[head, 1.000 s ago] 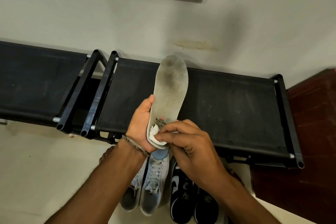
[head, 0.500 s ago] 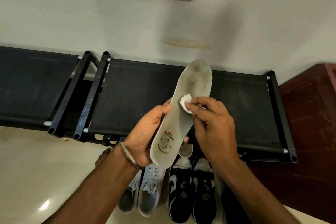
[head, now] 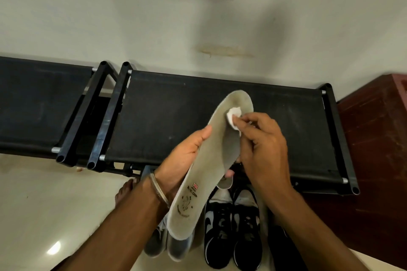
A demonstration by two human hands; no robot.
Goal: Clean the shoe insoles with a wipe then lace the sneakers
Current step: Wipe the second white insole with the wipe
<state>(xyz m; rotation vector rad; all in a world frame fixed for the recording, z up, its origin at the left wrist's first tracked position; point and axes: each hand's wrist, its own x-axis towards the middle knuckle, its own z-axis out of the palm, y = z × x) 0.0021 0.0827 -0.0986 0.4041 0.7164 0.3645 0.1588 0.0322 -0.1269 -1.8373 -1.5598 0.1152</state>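
The left hand [head: 185, 160] grips the insole [head: 209, 160]; the right hand's [head: 262, 149] fingers [head: 242, 120] pinch a wipe [head: 234, 115] against its toe end.

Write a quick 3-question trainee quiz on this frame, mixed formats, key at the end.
1. True or false: the wipe is pressed near the toe end of the insole.
2. Multiple choice: which hand supports the insole from beneath? A) left hand B) right hand C) neither
3. Fill in: the black sneakers stand on the floor to the ____ of the grey sneakers, as the person sees them.

Key: 1 true. 2 A. 3 right.
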